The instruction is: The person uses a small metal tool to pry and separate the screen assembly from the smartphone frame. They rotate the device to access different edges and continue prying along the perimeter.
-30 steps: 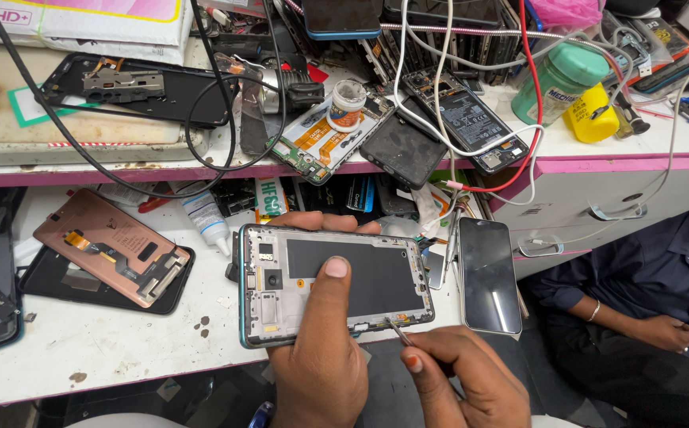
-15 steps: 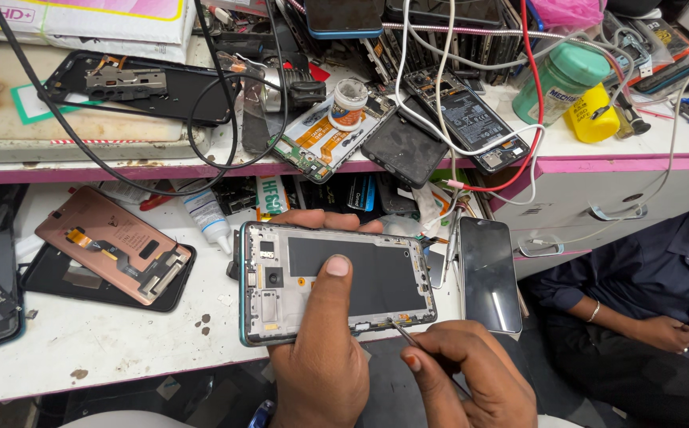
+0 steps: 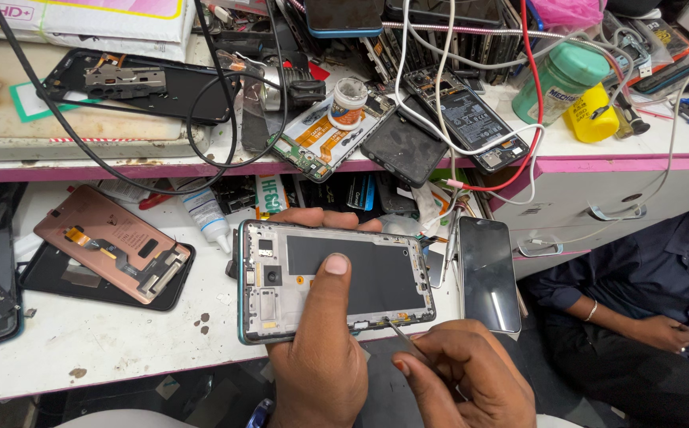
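Left hand (image 3: pixel 321 349) grips phone frame (image 3: pixel 333 279), thumb pressing | right hand (image 3: pixel 463 376) pinches tweezers (image 3: pixel 404 337) at lower edge | clutter close around.

A copper-coloured phone back (image 3: pixel 111 242) is seen lying on a dark frame (image 3: pixel 51 273) on the white table (image 3: pixel 107 345). A small white glue bottle (image 3: pixel 202 215) is noted just beside it. A black glass panel (image 3: pixel 489 273) lies at the table's right edge. On the upper shelf (image 3: pixel 622 162), a green bottle (image 3: pixel 558 79) and a yellow container (image 3: pixel 590 115) are recorded, touching. A seated person's dark sleeve (image 3: pixel 598 273) is visible at right.
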